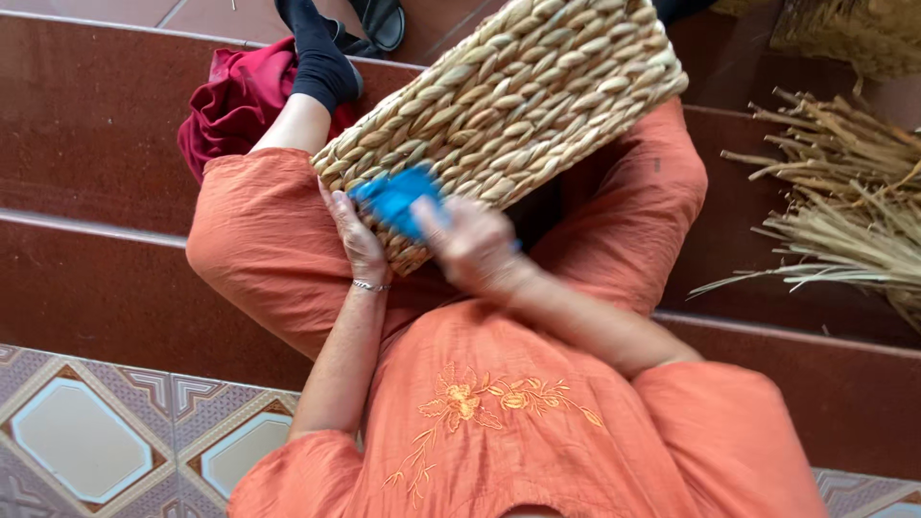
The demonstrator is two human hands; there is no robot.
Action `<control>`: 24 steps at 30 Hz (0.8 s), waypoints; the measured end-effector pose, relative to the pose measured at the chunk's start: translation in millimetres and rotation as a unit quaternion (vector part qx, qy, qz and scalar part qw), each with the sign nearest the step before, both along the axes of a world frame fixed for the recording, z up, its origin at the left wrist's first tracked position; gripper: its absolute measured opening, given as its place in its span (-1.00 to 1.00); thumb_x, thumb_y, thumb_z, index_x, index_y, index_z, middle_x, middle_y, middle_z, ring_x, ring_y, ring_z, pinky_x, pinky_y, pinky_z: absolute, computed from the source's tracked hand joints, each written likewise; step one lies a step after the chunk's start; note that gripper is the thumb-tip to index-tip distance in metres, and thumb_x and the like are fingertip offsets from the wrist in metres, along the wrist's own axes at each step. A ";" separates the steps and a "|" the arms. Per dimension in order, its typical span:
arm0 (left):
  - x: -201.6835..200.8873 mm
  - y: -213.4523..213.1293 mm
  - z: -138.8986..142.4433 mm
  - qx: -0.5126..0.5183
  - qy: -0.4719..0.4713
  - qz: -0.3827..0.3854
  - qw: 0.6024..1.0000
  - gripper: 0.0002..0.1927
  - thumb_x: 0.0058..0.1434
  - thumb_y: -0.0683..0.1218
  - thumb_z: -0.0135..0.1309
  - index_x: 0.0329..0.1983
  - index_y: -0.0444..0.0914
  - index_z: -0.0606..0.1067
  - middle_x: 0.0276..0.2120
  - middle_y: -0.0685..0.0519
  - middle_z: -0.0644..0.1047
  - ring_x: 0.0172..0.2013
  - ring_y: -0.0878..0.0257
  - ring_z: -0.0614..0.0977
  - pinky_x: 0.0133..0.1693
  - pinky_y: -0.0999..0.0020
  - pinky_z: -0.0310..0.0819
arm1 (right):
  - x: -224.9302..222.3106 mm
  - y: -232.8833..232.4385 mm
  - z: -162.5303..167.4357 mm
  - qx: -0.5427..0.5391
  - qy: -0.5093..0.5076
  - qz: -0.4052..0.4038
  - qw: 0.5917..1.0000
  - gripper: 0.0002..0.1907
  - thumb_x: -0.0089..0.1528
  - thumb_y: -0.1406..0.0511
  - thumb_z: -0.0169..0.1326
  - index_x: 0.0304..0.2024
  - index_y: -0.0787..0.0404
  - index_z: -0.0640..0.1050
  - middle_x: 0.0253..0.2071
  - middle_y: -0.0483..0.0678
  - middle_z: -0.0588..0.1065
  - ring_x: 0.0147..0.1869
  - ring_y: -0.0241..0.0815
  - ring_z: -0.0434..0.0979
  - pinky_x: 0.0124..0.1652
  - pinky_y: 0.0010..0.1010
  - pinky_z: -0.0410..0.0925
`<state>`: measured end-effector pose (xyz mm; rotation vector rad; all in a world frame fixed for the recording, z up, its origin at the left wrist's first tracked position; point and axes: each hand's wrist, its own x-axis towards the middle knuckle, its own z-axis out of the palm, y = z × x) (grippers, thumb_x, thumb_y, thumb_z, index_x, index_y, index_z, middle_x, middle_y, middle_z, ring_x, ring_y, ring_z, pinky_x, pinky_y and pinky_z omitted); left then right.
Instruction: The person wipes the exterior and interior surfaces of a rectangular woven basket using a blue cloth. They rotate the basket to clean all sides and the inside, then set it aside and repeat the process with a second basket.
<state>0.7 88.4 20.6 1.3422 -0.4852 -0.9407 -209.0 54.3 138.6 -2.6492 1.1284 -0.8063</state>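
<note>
A woven basket [508, 91] of thick pale plaited fibre lies tilted across my lap, on my orange trousers. My left hand [360, 240], with a thin bracelet at the wrist, rests against the basket's near corner. My right hand [475, 245] is blurred by motion and grips a bright blue object [398, 197], pressed against that same corner of the basket. The blur makes it impossible to tell what kind of object the blue one is.
I sit on dark red-brown steps [86, 134]. A bundle of dried straw stalks [844, 211] lies on the right. A crumpled red cloth [235, 101] lies by my foot in a black sock [321, 58]. Patterned floor tiles [96, 432] show at the lower left.
</note>
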 end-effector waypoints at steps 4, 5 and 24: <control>-5.4 -0.6 13.8 0.013 0.010 -0.004 1.000 -0.37 0.57 0.11 -0.43 0.61 -0.18 -0.17 0.52 -0.14 0.08 0.49 0.12 0.18 0.47 0.25 0.00 | -96.5 -64.5 -9.3 -0.034 0.035 -0.122 0.991 -0.58 0.33 0.38 0.08 0.24 0.33 0.48 -0.28 0.05 0.44 -0.24 -0.02 0.46 -0.27 -0.21 0.41; -7.5 -0.9 18.3 0.021 -0.004 -0.002 1.000 -0.37 0.58 0.11 -0.42 0.61 -0.20 -0.15 0.53 -0.13 0.07 0.49 0.11 0.17 0.47 0.24 0.00 | -121.8 -81.6 -13.1 -0.047 0.053 -0.172 0.982 -0.54 0.36 0.34 0.11 0.30 0.36 0.44 -0.23 0.08 0.43 -0.22 -0.01 0.47 -0.26 -0.22 0.40; 19.9 8.6 -12.7 0.020 0.013 -0.018 1.000 -0.34 0.54 0.15 -0.40 0.59 -0.21 -0.09 0.50 -0.12 0.12 0.42 0.10 0.26 0.42 0.21 0.11 | -18.6 -26.0 -10.3 0.017 -0.029 -0.021 0.999 -0.57 0.23 0.35 0.05 0.17 0.21 0.48 -0.39 -0.03 0.40 -0.35 -0.05 0.44 -0.40 -0.20 0.35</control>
